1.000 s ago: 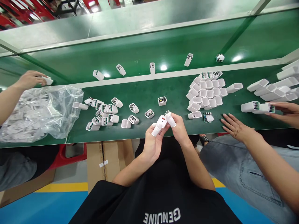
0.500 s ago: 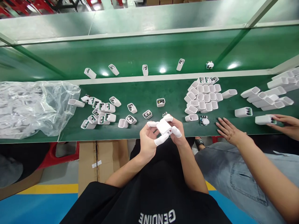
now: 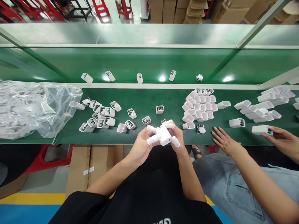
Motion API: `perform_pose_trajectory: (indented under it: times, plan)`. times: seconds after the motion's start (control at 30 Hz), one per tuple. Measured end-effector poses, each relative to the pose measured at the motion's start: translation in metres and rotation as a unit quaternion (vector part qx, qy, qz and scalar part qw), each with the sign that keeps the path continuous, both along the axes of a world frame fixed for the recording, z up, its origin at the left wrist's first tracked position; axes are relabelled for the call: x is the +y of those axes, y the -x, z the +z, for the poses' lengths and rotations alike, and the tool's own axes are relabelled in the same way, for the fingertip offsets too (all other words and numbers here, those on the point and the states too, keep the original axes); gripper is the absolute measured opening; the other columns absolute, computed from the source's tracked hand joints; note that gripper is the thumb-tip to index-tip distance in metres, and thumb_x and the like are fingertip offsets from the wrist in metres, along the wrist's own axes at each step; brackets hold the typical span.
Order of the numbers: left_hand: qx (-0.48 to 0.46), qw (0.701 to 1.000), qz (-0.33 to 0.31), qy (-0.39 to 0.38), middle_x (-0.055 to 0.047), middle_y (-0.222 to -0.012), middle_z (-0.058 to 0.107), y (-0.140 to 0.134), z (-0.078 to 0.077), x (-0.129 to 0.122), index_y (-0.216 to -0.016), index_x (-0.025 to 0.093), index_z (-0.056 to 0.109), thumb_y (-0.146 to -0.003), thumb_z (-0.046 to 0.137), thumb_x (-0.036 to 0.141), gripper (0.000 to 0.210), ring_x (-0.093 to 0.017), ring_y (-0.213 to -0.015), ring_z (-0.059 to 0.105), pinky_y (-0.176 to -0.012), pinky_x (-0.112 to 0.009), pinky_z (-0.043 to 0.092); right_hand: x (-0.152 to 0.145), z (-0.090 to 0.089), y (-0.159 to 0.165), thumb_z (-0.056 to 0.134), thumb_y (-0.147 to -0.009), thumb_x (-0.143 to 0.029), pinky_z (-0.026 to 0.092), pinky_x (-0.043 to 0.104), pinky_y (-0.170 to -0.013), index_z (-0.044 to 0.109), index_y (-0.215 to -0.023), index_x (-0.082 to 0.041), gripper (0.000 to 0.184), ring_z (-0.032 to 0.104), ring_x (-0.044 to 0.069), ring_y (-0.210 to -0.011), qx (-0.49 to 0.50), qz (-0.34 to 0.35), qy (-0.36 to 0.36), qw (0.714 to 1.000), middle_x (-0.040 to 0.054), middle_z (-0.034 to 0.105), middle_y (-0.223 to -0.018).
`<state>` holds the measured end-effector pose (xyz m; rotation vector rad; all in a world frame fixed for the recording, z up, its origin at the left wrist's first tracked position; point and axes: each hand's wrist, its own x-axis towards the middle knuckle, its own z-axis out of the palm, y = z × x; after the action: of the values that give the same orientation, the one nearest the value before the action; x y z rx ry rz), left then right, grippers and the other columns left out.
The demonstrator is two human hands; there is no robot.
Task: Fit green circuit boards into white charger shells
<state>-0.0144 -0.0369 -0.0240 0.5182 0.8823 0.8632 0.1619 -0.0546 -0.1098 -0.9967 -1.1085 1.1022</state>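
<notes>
Between my hands, at the near edge of the green bench, is a white charger housing [image 3: 165, 137] with small port openings in its end face. My left hand [image 3: 142, 143] pinches it from the left, white covers on some fingertips. My right hand [image 3: 177, 135] grips its other side, also with covered fingertips. Metal-looking parts of a circuit board [image 3: 163, 121] show just beyond the housing; whether they belong to it I cannot tell. Past my hands stands a housing with a board inside [image 3: 159, 109], and another filled housing [image 3: 146, 120] lies to its left.
Several filled housings [image 3: 109, 121] cluster at left beside a clear plastic bag [image 3: 46, 109]. Hollow housings [image 3: 202, 107] stand grouped at right, near a loose circuit board [image 3: 200, 129]. A co-worker's hands [image 3: 227, 141] are at the right; one holds a white housing [image 3: 261, 130]. A ledge [image 3: 121, 86] runs behind.
The view has tilted up, so the bench sits lower in the picture. My left fingers have shifted along the housing, and its port end now faces me more.
</notes>
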Motion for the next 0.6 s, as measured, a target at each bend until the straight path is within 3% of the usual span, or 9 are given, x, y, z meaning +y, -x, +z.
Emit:
perform_pose_trajectory:
  times: [0.1, 0.17, 0.23, 0.3, 0.37, 0.43, 0.47, 0.53, 0.6]
  plan:
    - [0.026, 0.998, 0.013, -0.047, -0.008, -0.103, 0.083, 0.007, 0.008, 0.023, -0.092, 0.021, 0.081, -0.069, 0.110, 0.038, 0.041, -0.026, -0.099, 0.080, -0.078, -0.035, 0.070, -0.007, -0.007, -0.014, 0.062, -0.097, -0.085, 0.057, 0.059, -0.108, 0.077, -0.136, -0.030, 0.069, 0.067, 0.037, -0.115, -0.089, -0.039, -0.049, 0.994, 0.0122, 0.071, -0.118]
    - [0.069, 0.985, 0.066, -0.147, -0.008, -0.107, 0.084, 0.009, 0.012, 0.057, -0.090, 0.021, 0.079, -0.067, 0.110, 0.035, 0.041, -0.027, -0.102, 0.081, -0.081, -0.036, 0.069, -0.010, -0.014, -0.019, 0.067, -0.097, -0.078, 0.057, 0.063, -0.107, 0.077, -0.137, -0.032, 0.063, 0.068, 0.039, -0.114, -0.155, -0.083, -0.067, 0.982, 0.0119, 0.073, -0.118]
    - [0.143, 0.946, 0.094, -0.275, -0.008, -0.110, 0.083, 0.007, 0.013, 0.108, -0.092, 0.021, 0.079, -0.069, 0.109, 0.030, 0.039, -0.025, -0.098, 0.079, -0.085, -0.037, 0.067, -0.011, -0.016, -0.019, 0.077, -0.091, -0.072, 0.059, 0.065, -0.102, 0.080, -0.128, -0.034, 0.052, 0.069, 0.042, -0.116, -0.203, -0.090, -0.054, 0.974, 0.0114, 0.075, -0.118]
    - [0.244, 0.896, 0.050, -0.368, -0.007, -0.108, 0.081, -0.001, 0.011, 0.168, -0.097, 0.020, 0.078, -0.076, 0.102, 0.023, 0.032, -0.022, -0.090, 0.076, -0.084, -0.037, 0.063, -0.012, -0.011, -0.020, 0.082, -0.088, -0.066, 0.061, 0.066, -0.096, 0.081, -0.121, -0.037, 0.044, 0.070, 0.045, -0.119, -0.220, -0.062, -0.032, 0.973, 0.0105, 0.077, -0.120]
    - [0.362, 0.838, 0.015, -0.408, -0.007, -0.107, 0.075, -0.015, 0.004, 0.228, -0.092, 0.019, 0.071, -0.088, 0.088, 0.013, 0.018, -0.019, -0.084, 0.071, -0.083, -0.036, 0.060, -0.016, 0.002, -0.034, 0.080, -0.091, -0.061, 0.063, 0.065, -0.090, 0.080, -0.123, -0.040, 0.038, 0.071, 0.045, -0.122, -0.220, -0.039, -0.026, 0.974, 0.0084, 0.078, -0.123]
    - [0.480, 0.769, -0.006, -0.423, -0.008, -0.113, 0.069, -0.031, -0.007, 0.276, -0.092, 0.019, 0.065, -0.090, 0.078, 0.003, 0.020, -0.018, -0.087, 0.069, -0.090, -0.037, 0.059, -0.022, 0.017, -0.069, 0.080, -0.092, -0.058, 0.063, 0.064, -0.085, 0.079, -0.127, -0.045, 0.037, 0.073, 0.045, -0.124, -0.219, -0.035, -0.032, 0.975, 0.0062, 0.078, -0.125]
    - [0.523, 0.742, -0.009, -0.420, -0.009, -0.117, 0.067, -0.039, -0.014, 0.294, -0.094, 0.019, 0.063, -0.091, 0.075, 0.001, 0.023, -0.018, -0.090, 0.067, -0.094, -0.037, 0.058, -0.026, 0.025, -0.094, 0.087, -0.087, -0.056, 0.063, 0.063, -0.080, 0.079, -0.126, -0.049, 0.041, 0.073, 0.046, -0.123, -0.216, -0.040, -0.033, 0.975, 0.0065, 0.079, -0.126]
    - [0.558, 0.720, -0.008, -0.412, -0.011, -0.122, 0.062, -0.050, -0.026, 0.319, -0.094, 0.020, 0.060, -0.091, 0.073, -0.001, 0.026, -0.019, -0.094, 0.065, -0.101, -0.038, 0.056, -0.035, 0.035, -0.149, 0.100, -0.074, -0.052, 0.062, 0.061, -0.074, 0.078, -0.122, -0.055, 0.053, 0.074, 0.046, -0.120, -0.206, -0.007, -0.038, 0.978, 0.0040, 0.081, -0.123]
    - [0.567, 0.718, -0.006, -0.403, -0.012, -0.123, 0.060, -0.056, -0.036, 0.331, -0.093, 0.020, 0.057, -0.091, 0.073, -0.001, 0.027, -0.021, -0.096, 0.063, -0.104, -0.040, 0.053, -0.042, 0.038, -0.198, 0.099, -0.074, -0.057, 0.062, 0.061, -0.071, 0.078, -0.119, -0.060, 0.049, 0.076, 0.045, -0.117, -0.208, 0.008, -0.045, 0.977, 0.0001, 0.082, -0.115]
